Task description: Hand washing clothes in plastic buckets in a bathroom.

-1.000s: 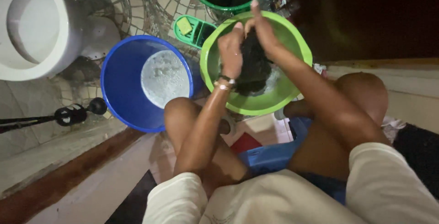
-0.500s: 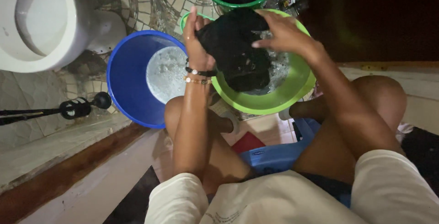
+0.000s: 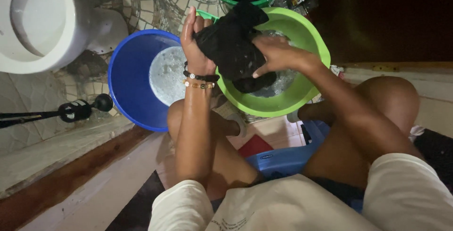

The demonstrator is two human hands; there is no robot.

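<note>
- Your left hand (image 3: pixel 194 42) clamps the black cloth (image 3: pixel 231 42) at nine o'clock.
- Your right hand (image 3: pixel 276 54) presses it, fingers closed, over the green basin (image 3: pixel 309 78).
- Soaked, it likely handles heavy, limp, slippery; grip bunched folds.

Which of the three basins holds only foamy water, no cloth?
The blue basin, left of the light green one: just sudsy water inside, while both green basins have dark cloth.

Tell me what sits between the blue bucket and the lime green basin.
In the head view, the left hand and its beaded wrist cross that gap between blue bucket and green basin, gripping the black cloth.
</note>
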